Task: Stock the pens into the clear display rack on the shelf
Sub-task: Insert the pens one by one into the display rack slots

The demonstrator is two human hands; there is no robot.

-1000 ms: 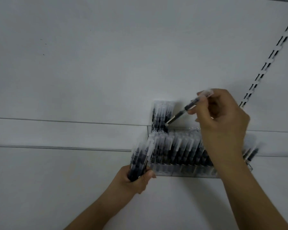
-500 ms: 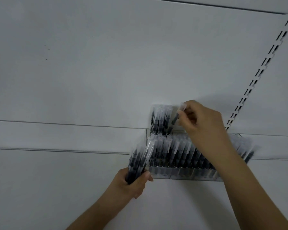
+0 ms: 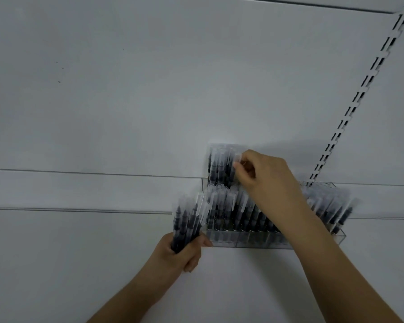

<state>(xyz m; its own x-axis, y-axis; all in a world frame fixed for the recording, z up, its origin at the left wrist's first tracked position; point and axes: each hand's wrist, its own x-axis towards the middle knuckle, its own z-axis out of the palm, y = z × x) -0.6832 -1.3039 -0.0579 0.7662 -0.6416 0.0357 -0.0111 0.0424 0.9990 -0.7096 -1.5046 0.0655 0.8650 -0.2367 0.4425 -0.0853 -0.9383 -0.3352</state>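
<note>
A clear display rack (image 3: 254,240) sits against a white shelf panel (image 3: 103,101), its front row packed with dark-barrelled pens (image 3: 240,213) standing upright under frosted caps. A smaller cluster of the same pens, the back-row pens (image 3: 219,166), rises behind and above the front row at the rack's left end.

The right hand (image 3: 264,176) reaches over the front row to that raised cluster. Its thumb and forefinger are drawn close together, pinching the frosted cap of a single pen (image 3: 237,159) at the cluster's right edge; the remaining fingers curl loosely into the palm. The pen's lower end is hidden among its neighbours, so how deep it sits cannot be told.

The left hand (image 3: 182,252) is just beside the rack's lower left corner, fingers and thumb wrapped tight round the lower barrels of a bundle of pens (image 3: 188,220). The bundle stands nearly upright, fanned slightly, its caps tilting toward the rack and level with the front row's caps. The thumb tip lies near the rack's front wall; whether it touches is unclear.

Both forearms enter from the bottom edge. A slotted shelving upright (image 3: 359,94) runs diagonally from the top right corner down to the rack's rear right corner. Two horizontal seams cross the panel to the left of the rack.
</note>
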